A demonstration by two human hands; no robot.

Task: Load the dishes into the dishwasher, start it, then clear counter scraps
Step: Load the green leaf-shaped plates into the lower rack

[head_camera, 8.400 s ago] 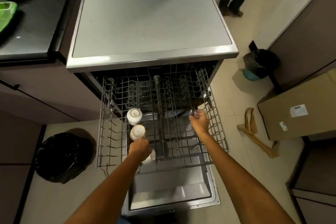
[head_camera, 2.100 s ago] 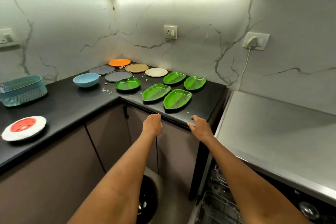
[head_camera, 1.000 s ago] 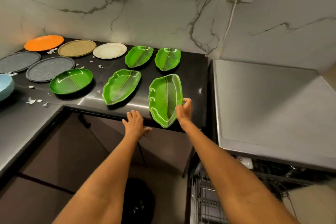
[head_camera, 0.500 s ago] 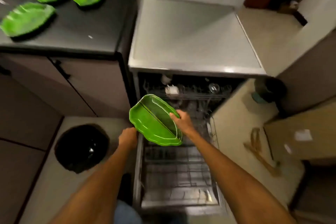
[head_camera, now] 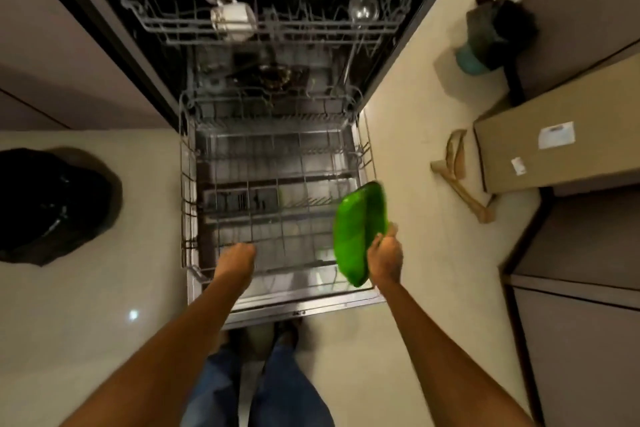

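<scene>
Your right hand [head_camera: 385,255] has its fingers curled round the near edge of the green leaf-shaped plate [head_camera: 356,232], which stands nearly on edge in the lower right of the frame, over the right side of the pulled-out lower rack [head_camera: 277,198]. Whether its bottom tip already touches the wires is hard to tell; the frame is blurred there.

Your left hand [head_camera: 235,258] sits at the rack's front rail, centre-low in the frame. Its fingers point down and away, so you cannot tell from here whether they grip the wire or only rest on it.

To seat the plate well, keep it upright and guide its lower edge down between two rows of tines rather than laying it flat. The plate is long, so turn its length along the slot and check it leans steadily before you let go. Let the left hand steady the rack so it does not roll as the plate lands.

Further up the frame, the upper rack [head_camera: 270,28] holds a white cup [head_camera: 233,19] and a glass [head_camera: 363,7]. At the left edge a black-lined bin [head_camera: 52,201] stands on the floor; at the right lies a cardboard box [head_camera: 561,149].
</scene>
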